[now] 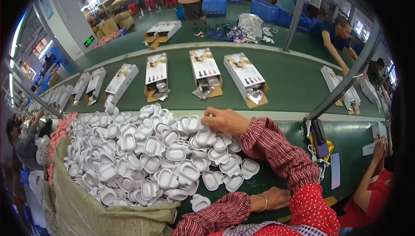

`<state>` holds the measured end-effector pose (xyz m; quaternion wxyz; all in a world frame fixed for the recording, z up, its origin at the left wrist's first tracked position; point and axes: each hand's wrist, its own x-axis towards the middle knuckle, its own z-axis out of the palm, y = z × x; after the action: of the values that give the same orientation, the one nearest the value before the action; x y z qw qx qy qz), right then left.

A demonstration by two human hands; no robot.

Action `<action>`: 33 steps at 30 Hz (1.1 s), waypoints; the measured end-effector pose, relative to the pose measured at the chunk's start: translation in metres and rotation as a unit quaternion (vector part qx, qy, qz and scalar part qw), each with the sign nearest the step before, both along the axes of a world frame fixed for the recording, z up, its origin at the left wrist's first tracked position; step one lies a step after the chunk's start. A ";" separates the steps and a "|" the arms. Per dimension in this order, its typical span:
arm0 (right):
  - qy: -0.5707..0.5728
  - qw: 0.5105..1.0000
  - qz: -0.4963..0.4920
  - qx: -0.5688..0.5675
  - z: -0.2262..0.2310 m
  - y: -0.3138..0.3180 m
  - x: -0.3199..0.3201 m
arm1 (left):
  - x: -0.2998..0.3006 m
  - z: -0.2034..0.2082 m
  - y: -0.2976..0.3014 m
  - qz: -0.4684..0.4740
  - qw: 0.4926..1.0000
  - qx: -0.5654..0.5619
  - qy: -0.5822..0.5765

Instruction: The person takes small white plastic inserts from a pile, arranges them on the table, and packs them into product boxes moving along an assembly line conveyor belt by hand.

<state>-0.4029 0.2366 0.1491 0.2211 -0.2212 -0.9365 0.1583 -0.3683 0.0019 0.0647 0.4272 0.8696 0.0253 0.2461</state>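
A large heap of small white plastic dish-shaped parts (pixel 151 147) covers the green table in front of me, with a few lying loose at its right edge. My right hand (pixel 227 121) reaches over the heap's far right side, its fingers bent and pinched on one white part at the top. Closer to my body, my left hand (pixel 276 199) rests low on the table, right of the heap, with a bracelet at the wrist. Its fingertips are partly hidden beside my sleeve, so their hold does not show. Both forearms wear red checked sleeves.
An olive woven sack (pixel 103 221) sits at the heap's near left. Beyond runs a green conveyor belt (pixel 181 97) carrying open printed boxes (pixel 205 69) with silvery packets. Metal posts (pixel 298 13) flank it. A phone (pixel 335 171) lies at right; co-workers sit on both sides.
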 end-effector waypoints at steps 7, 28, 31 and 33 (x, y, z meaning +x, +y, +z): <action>0.009 0.997 0.003 0.079 -0.001 -0.013 0.001 | -0.002 -0.004 -0.010 0.007 0.997 -0.022 -0.068; 0.001 0.956 -0.294 -0.020 -0.032 -0.037 0.145 | -0.004 0.022 0.008 0.019 1.000 -0.012 0.008; 0.034 0.950 -0.308 -0.043 -0.051 -0.029 0.152 | 0.000 0.019 0.005 0.023 0.999 -0.021 0.014; 0.054 0.948 -0.311 -0.026 -0.055 -0.026 0.162 | -0.001 0.018 0.005 0.024 0.999 -0.018 0.023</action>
<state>-0.2414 0.2103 0.0942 0.3037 -0.4987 -0.8032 0.1177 -0.3689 0.0068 0.0829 0.4363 0.8662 0.0608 0.2359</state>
